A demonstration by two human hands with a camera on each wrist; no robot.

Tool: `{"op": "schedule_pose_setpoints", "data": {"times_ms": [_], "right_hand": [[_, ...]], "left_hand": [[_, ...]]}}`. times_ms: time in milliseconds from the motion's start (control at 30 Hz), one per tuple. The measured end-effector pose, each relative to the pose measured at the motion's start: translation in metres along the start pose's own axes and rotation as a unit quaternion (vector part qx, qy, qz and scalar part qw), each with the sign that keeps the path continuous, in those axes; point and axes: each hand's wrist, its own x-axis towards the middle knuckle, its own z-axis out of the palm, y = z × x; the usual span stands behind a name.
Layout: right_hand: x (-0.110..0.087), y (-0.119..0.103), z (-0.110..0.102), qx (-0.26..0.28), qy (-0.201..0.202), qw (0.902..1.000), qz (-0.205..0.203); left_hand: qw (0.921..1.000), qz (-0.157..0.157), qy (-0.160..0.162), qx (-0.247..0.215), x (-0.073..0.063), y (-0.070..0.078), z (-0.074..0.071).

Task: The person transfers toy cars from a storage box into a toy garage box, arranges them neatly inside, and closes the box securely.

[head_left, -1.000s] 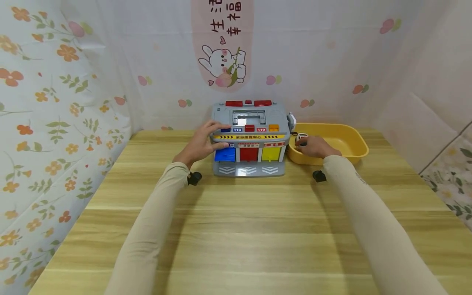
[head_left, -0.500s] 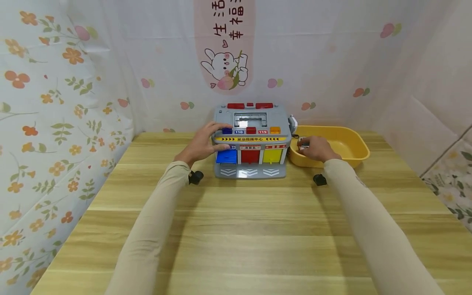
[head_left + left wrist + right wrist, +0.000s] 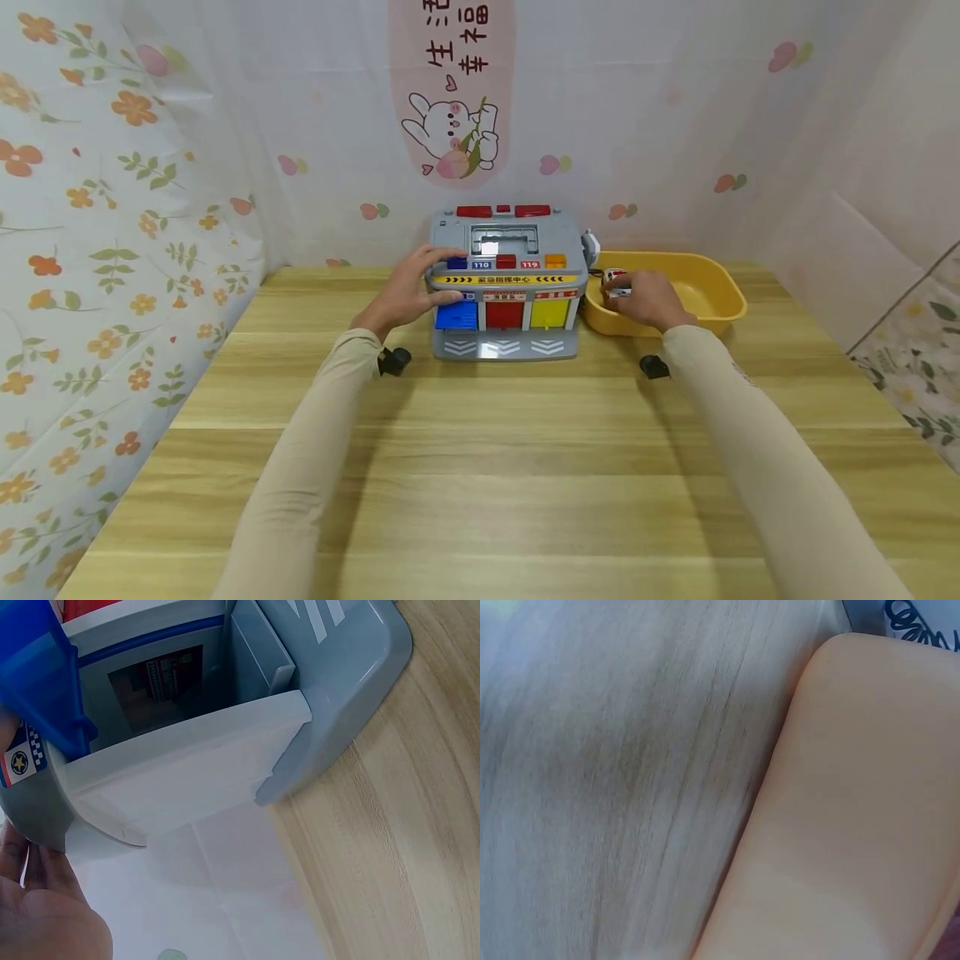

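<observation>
A grey toy emergency station [image 3: 504, 346] with blue, red and yellow bay doors stands by the wall. My left hand [image 3: 401, 292] grips its left end, fingers on the roof edge and thumb on the front. The blue door [image 3: 456, 316] is swung up and out, and the left wrist view looks into the bay behind the door [image 3: 34, 667]. My right hand [image 3: 647, 298] reaches into the yellow basin [image 3: 720, 287], fingers curled at a small white toy with red marks [image 3: 617, 277]. Most of that toy is hidden. In the right wrist view, the basin's outer wall [image 3: 862, 772] covers the hand's work.
The basin stands right beside the station's right end, where a white part with a dark coiled cord [image 3: 907, 619] sits between them. Wooden table [image 3: 495, 467] extends in front. A printed cloth [image 3: 315, 125] hangs close behind the station.
My right hand has shifted slightly inside the basin, and the small white toy showed less half a second ago. My left hand keeps its place on the station; the blue door looks the same.
</observation>
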Motion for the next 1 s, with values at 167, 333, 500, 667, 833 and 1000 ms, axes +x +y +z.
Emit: {"op": "schedule_pose_setpoints", "data": {"times_ms": [167,333,500,667,833,1000], "right_hand": [[-0.004,-0.003,-0.003,-0.012,0.023,0.9995,-0.016],[-0.012,-0.009,-0.01,-0.015,0.03,0.9992,-0.02],[-0.019,-0.022,-0.017,-0.018,0.044,0.9983,-0.035],[-0.029,-0.029,-0.023,-0.031,0.061,0.9965,-0.048],[-0.04,-0.029,-0.026,-0.053,0.077,0.9931,-0.071],[-0.055,-0.029,-0.029,-0.063,0.09,0.9906,-0.081]], "left_hand": [[1.0,-0.006,0.002,0.006,-0.001,0.0,-0.001],[1.0,-0.008,0.002,0.005,-0.001,0.0,-0.001],[0.9998,-0.014,0.01,0.012,-0.002,-0.002,-0.007],[0.9996,-0.012,0.014,0.022,-0.002,-0.001,-0.01],[0.9996,-0.01,0.012,0.021,-0.002,0.0,-0.006],[0.9998,-0.01,0.01,0.015,-0.001,0.0,0.001]]}}
